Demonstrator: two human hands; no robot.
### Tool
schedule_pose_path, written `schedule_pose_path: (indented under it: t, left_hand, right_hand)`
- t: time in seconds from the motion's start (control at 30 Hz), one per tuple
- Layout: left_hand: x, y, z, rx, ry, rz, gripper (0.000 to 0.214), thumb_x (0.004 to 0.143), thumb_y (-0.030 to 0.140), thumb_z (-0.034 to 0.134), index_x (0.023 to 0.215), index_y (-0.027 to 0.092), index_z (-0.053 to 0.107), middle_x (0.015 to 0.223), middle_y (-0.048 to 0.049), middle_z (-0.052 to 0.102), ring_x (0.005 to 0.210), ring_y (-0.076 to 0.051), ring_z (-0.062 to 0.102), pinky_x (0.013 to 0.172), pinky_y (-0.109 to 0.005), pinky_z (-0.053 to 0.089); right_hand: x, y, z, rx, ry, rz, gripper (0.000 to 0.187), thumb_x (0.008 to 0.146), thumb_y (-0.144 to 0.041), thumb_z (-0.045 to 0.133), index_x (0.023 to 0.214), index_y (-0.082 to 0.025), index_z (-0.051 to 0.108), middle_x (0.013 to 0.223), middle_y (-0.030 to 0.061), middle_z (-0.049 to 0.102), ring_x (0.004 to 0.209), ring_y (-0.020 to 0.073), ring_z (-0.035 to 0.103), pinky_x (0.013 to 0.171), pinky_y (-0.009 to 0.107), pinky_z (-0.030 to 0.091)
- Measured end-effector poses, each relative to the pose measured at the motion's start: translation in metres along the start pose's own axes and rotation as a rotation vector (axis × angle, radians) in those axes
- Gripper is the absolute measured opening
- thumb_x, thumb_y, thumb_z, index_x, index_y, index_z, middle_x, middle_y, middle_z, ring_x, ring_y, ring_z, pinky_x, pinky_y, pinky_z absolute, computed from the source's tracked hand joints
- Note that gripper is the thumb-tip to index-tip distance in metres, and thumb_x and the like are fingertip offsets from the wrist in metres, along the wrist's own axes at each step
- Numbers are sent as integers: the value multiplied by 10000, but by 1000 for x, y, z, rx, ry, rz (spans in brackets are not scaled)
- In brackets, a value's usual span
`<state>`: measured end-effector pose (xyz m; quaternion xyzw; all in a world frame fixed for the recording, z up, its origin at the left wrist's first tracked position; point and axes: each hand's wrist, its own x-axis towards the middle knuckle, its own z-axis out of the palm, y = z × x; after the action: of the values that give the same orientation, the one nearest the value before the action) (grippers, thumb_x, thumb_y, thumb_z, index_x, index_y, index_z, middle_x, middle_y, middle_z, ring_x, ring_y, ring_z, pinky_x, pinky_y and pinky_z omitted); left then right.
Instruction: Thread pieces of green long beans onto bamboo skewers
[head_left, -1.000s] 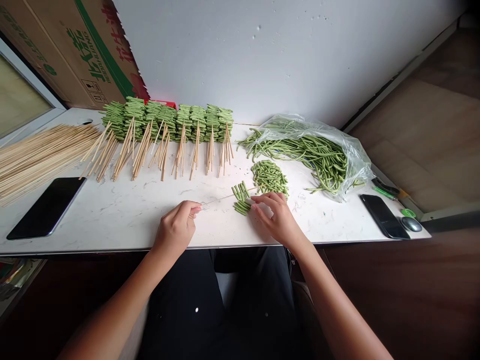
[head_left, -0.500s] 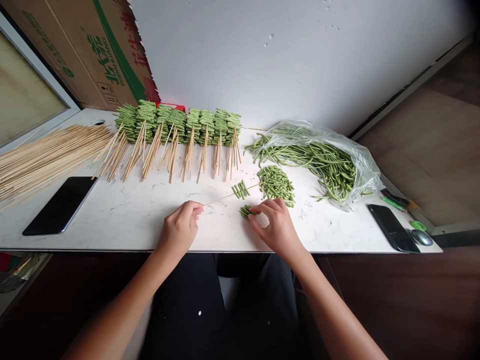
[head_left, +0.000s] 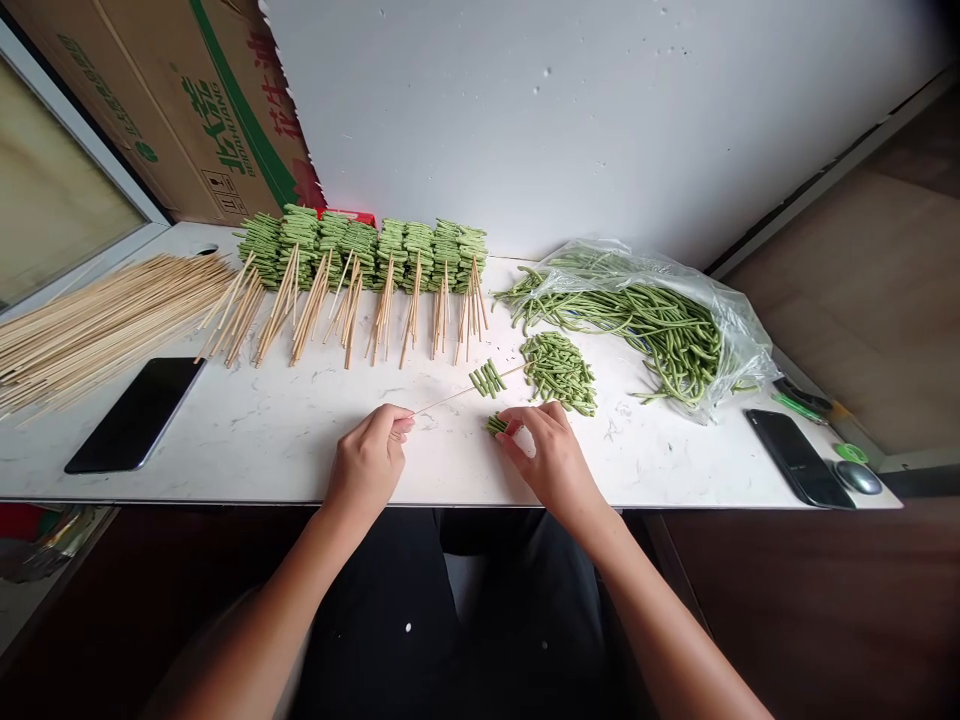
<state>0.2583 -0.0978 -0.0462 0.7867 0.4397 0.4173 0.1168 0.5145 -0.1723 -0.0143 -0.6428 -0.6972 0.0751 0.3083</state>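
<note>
My left hand [head_left: 369,452] pinches the blunt end of a thin wooden skewer [head_left: 444,400]. Several cut green bean pieces [head_left: 488,378] are threaded crosswise near its far end, and the tip reaches the edge of a heap of cut green beans [head_left: 559,372]. Close to the table's front, my right hand [head_left: 546,450] has its thumb and fingertips closed around a small bunch of cut bean pieces [head_left: 496,424]. The fingers partly cover that bunch, so how many pieces they grip is hidden.
Finished bean skewers [head_left: 391,255] stand stacked along the back wall, sticks forward. Loose skewers [head_left: 112,320] and a phone [head_left: 135,414] lie left. At right are a plastic bag of long beans [head_left: 667,325], a second phone [head_left: 796,456] and a mouse [head_left: 858,477]. A cardboard box [head_left: 172,110] leans behind.
The view has shifted slightly, moving everything a little to the right. My right fingers cover more of the small bunch of bean pieces. My left hand keeps its grip on the skewer.
</note>
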Motion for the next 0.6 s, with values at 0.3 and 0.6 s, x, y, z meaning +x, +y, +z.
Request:
schedule_pose_path:
  t: [0.3, 0.6]
  left_hand:
    - [15, 2, 2, -26, -12, -20, 246, 947, 53, 476, 948, 208, 667, 871, -8, 795, 786, -161, 773, 717, -243, 589]
    - [-4, 6, 3, -17, -29, -57, 214, 994, 129, 490, 949, 206, 685, 846, -4, 788, 763, -159, 762, 713, -243, 580]
  right_hand:
    - [4, 38, -26, 37, 84, 151, 243, 1037, -301, 543, 1111, -252, 770, 1006, 107, 718, 950, 294, 580, 804, 450, 513]
    - [-5, 48, -27, 641, 171, 514, 392, 831, -560, 813, 1035, -226, 787, 1001, 87, 766, 825, 214, 644, 686, 353, 493]
